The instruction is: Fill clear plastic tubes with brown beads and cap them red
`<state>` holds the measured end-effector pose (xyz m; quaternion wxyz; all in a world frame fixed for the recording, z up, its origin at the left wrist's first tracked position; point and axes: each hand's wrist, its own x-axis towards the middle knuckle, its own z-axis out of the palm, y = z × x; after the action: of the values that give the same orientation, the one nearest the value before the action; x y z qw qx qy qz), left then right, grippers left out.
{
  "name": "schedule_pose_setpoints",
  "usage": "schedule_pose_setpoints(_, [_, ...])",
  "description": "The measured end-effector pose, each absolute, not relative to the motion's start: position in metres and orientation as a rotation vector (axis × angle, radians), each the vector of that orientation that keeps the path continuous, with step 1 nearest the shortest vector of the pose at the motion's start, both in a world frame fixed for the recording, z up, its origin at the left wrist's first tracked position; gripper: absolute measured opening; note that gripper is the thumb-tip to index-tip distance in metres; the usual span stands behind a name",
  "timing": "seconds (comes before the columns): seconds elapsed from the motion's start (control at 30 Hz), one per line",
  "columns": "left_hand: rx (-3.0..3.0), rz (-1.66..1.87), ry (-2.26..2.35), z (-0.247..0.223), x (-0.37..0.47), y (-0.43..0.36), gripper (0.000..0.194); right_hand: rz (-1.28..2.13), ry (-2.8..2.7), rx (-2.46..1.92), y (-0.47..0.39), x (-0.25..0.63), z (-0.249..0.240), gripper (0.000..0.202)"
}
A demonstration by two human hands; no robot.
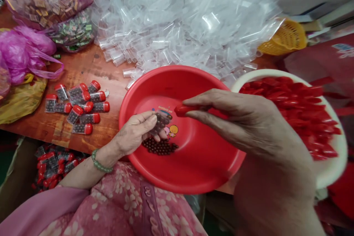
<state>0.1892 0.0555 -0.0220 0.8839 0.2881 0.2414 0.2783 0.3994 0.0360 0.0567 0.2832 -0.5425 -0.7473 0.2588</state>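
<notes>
Right hand [249, 121] has a red cap [182, 110] pinched between thumb and finger, left hand [138, 129] clamps a clear tube [159, 122], cap and tube near but apart, both above the red basin [199, 147]! The tube seems to hold dark balls, though fingers hide part of it. Loose balls [160, 146] lie below in the basin. Out left, capped tubes [90, 118] on the table [96, 62]; right, a white tub [341, 147] of red pieces [287, 107]; beyond, a heap of clear tubes [171, 33].
</notes>
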Motion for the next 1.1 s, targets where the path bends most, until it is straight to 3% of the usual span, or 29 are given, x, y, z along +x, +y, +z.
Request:
schedule_pose_setpoints(0.13, [0.546,0.572,0.503,-0.021,0.188,0.058,0.042,0.644,-1.801,-1.433,0.034,0.39,0.045,0.016])
schedule_pose_setpoints(0.73, [0.531,0.58,0.491,-0.023,0.188,0.06,0.035,0.591,-1.825,-1.396,0.039,0.368,0.034,0.016])
schedule_pose_setpoints(0.93, [0.43,0.617,0.377,-0.022,0.186,0.061,0.027,0.623,-1.275,-1.394,0.031,0.358,0.024,0.022])
schedule_pose_setpoints(1.1, [0.434,0.649,0.289,-0.023,0.183,0.06,0.041,0.638,-1.123,-1.335,0.029,0.352,0.017,0.023])
